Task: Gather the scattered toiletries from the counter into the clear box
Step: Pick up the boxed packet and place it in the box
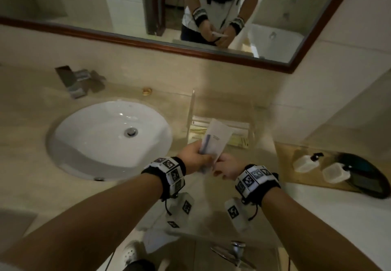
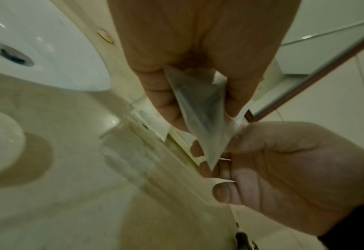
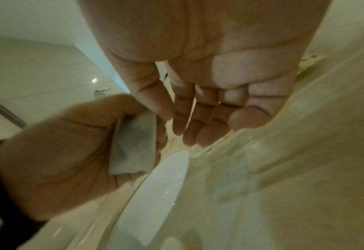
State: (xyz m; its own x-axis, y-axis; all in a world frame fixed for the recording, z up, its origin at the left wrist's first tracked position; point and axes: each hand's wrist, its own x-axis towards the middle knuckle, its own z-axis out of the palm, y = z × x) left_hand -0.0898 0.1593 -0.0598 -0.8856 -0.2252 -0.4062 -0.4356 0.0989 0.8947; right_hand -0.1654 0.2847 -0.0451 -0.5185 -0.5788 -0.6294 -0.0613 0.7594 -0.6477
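Left hand (image 1: 195, 158) fingers grip a sachet (image 1: 214, 138) above the tabletop's front edge | right hand (image 1: 225, 168) fingers pinch its lower corner | box (image 1: 191, 112) beyond already holds packets | task seemingly near its end; no loose toiletries visible.

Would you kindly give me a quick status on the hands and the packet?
Left hand grips packet. Right hand at its lower corner, grip unclear. Packet held just short of clear box. Nothing in the way.
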